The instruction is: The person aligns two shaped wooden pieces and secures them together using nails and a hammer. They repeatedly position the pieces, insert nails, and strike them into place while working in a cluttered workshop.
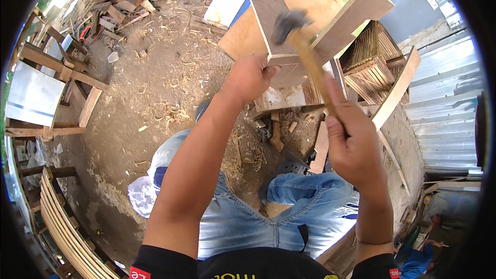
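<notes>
My left hand (pixel 248 76) grips the lower edge of a small brown plywood panel (pixel 270 15) and holds it upright against a larger plywood piece (pixel 356 13). My right hand (pixel 351 139) is closed around the wooden handle of a hammer (pixel 310 62). The hammer's dark metal head (pixel 287 22) is blurred and sits over the small panel, just above my left hand. Both forearms reach up from the lower edge, over my knees in blue jeans (pixel 289 212).
A slatted wooden crate (pixel 372 62) stands right of the panels, with a curved plank (pixel 398 88) leaning on it. Scrap wood (pixel 116 0) lies at the back left on the dirt ground (pixel 155 88). A wooden frame (pixel 57 67) and bent strips (pixel 57 217) are at left. Corrugated metal sheets (pixel 444 113) are at right.
</notes>
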Available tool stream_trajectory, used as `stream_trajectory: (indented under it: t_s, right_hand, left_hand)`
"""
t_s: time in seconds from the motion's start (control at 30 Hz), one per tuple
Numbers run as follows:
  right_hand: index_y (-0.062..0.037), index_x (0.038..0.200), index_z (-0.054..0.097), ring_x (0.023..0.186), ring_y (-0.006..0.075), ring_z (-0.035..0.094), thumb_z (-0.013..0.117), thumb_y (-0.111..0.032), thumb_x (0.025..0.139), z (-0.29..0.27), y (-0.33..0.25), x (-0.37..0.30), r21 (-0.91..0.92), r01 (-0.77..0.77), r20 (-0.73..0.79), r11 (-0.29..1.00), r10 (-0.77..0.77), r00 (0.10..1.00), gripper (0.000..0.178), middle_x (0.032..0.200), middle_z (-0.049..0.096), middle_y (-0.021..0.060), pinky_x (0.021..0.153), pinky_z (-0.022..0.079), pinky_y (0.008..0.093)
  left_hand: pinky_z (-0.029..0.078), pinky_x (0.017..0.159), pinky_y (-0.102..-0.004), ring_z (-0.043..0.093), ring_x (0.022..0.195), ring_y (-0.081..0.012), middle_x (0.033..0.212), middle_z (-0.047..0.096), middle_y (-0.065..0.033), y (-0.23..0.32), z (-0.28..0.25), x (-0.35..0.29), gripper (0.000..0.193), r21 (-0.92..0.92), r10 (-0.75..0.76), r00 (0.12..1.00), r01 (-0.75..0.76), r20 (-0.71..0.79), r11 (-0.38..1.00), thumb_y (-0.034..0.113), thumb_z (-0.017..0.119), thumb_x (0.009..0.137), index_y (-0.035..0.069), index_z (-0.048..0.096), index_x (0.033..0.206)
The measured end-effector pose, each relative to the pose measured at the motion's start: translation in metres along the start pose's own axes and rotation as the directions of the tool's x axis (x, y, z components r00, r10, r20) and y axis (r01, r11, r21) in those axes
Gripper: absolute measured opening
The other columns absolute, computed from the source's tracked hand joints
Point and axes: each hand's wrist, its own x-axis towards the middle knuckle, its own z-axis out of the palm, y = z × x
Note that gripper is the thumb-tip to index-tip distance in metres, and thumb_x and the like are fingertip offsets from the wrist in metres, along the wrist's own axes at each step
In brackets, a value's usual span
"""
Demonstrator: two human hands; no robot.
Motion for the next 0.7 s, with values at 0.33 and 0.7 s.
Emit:
stream_trajectory:
  t_s: [0.33, 0.7]
  right_hand:
    - [-0.0019, 0.147, 0.046, 0.093, 0.0389, 0.064, 0.051, 0.001, 0.092, 0.008, 0.018, -0.002, -0.021, 0.176, -0.262, 0.984, -0.175, 0.949, 0.056, 0.107, 0.065, 0.0241, 0.084, 0.05, 0.041]
    - [-0.0026, 0.149, 0.043, 0.118, 0.0289, 0.062, 0.048, 0.002, 0.095, 0.006, 0.023, 0.001, -0.002, -0.055, -0.006, 0.998, 0.055, 0.998, 0.055, 0.133, 0.061, 0.0231, 0.102, 0.044, 0.0344]
  left_hand:
    - [0.051, 0.075, -0.047, 0.065, 0.086, -0.0438, 0.089, 0.068, -0.0245, 0.007, -0.007, 0.001, 0.027, -0.047, -0.101, 0.993, 0.104, 0.062, 0.993, 0.026, 0.069, 0.092, 0.001, 0.07, 0.102]
    - [0.051, 0.076, -0.0466, 0.065, 0.087, -0.0434, 0.09, 0.069, -0.0238, 0.004, -0.005, 0.005, 0.026, -0.017, -0.092, 0.993, 0.094, 0.067, 0.995, 0.025, 0.069, 0.092, 0.002, 0.069, 0.104]
